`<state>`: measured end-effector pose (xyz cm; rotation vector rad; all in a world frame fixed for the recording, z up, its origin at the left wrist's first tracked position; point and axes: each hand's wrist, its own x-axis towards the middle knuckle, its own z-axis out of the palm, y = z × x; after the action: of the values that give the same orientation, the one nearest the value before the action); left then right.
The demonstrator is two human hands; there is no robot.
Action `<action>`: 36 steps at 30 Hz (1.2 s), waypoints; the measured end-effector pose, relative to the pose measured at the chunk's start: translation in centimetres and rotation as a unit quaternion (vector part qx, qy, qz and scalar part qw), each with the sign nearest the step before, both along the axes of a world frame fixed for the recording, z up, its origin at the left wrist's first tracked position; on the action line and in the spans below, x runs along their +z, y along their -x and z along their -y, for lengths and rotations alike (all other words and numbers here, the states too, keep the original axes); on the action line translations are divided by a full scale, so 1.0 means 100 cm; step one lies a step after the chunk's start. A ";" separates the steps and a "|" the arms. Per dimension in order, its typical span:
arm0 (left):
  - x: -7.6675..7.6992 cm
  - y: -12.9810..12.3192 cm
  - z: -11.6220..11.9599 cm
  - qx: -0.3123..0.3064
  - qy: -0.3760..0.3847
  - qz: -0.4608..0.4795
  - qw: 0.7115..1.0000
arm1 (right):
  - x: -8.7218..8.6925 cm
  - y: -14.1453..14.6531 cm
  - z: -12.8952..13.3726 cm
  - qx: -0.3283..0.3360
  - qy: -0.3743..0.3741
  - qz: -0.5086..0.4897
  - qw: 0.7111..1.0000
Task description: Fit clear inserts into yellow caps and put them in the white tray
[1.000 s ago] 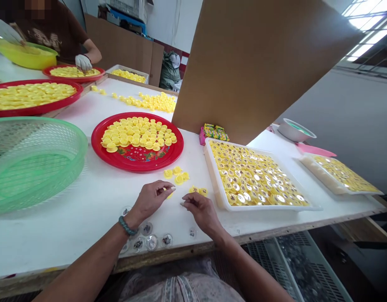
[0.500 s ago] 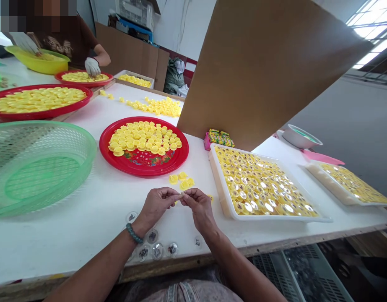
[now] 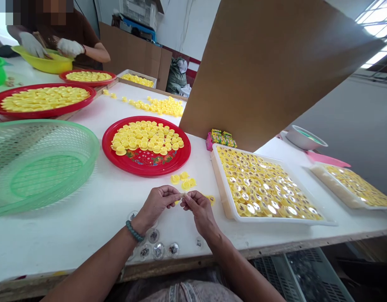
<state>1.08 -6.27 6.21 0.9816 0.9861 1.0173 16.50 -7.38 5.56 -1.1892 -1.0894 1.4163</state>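
Note:
Over the white table (image 3: 86,247), my left hand (image 3: 158,203) and my right hand (image 3: 199,209) meet fingertip to fingertip. Both have thumb and forefinger pinched around a tiny pale thing, too small and too covered to name. Just beyond them lie several loose yellow cup-shaped plastic pieces (image 3: 186,183). One more yellow piece (image 3: 211,199) shows beside my right hand's knuckles. Several clear round domes (image 3: 154,235) with dark prints inside rest by my left wrist, partly under it. A single clear dome (image 3: 198,242) sits below my right hand.
A red tray (image 3: 146,169) of yellow pieces stands ahead, a green basket (image 3: 86,167) at left. To the right is a white tray (image 3: 223,197) full of domed yellow pieces, with small packets (image 3: 223,137) behind it under a leaning brown board (image 3: 259,75). A gloved co-worker (image 3: 89,42) sits far left.
My hands stay pinched together in nearly the same spot, the right fingers slightly shifted. The co-worker's gloved hand has moved from the red tray to the yellow bowl. The view has shifted slightly.

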 end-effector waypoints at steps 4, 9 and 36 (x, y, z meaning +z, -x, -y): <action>-0.002 0.000 -0.001 -0.021 -0.027 -0.036 0.999 | 0.005 -0.004 -0.007 -0.001 -0.051 0.030 0.998; -0.004 -0.001 -0.001 0.012 -0.117 -0.127 0.985 | 0.021 -0.010 -0.013 0.092 -0.131 0.208 0.965; -0.010 0.004 -0.007 0.042 -0.113 -0.178 0.977 | 0.010 -0.011 -0.020 0.096 -0.309 0.422 0.847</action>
<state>0.70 -5.54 5.20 1.3513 1.2325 1.0614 17.65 -5.38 6.59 -1.2321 -2.1254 0.5133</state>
